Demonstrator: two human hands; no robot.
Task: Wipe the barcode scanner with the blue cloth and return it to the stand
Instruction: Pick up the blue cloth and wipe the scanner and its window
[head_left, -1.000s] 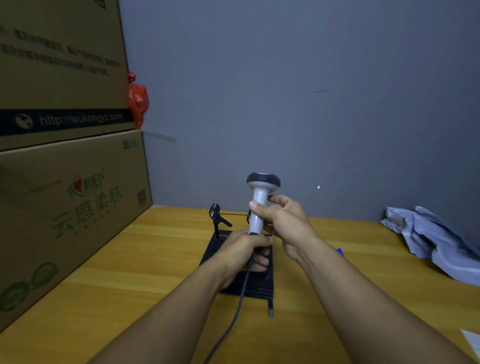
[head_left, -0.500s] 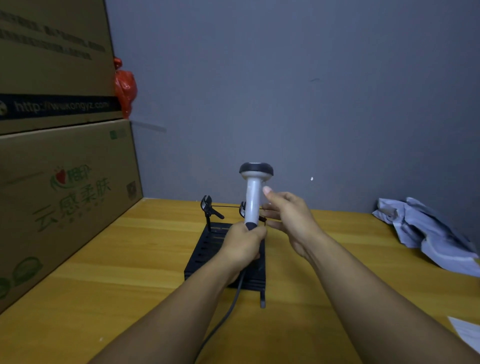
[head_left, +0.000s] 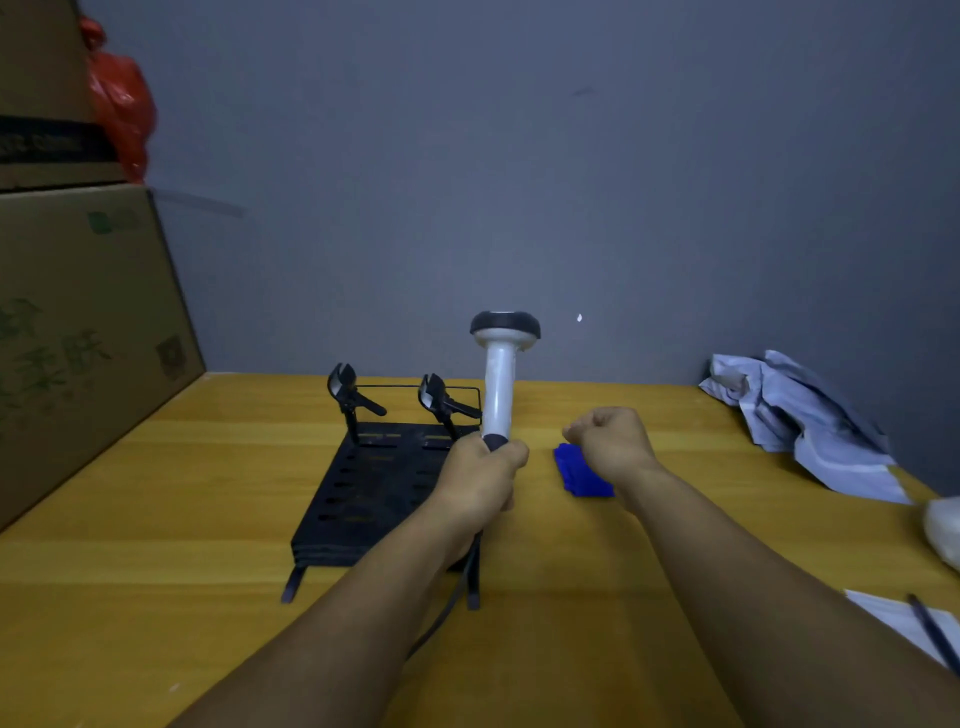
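Scanner: the barcode scanner (head_left: 500, 384), white handle under a dark head, is standing upright at frame centre.
Left hand: the left hand (head_left: 485, 475) is gripping its base above the black stand (head_left: 374, 488).
Right hand: the right hand (head_left: 613, 441) is hovering clenched, holding nothing, over the blue cloth (head_left: 579, 473) lying on the table (head_left: 156, 519).

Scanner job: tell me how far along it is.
Done: the scanner is off the stand, held upright by its lower end in the left hand. In hand: the right hand is curled just above the blue cloth, which lies on the table. Left: wiping, then putting the scanner back.
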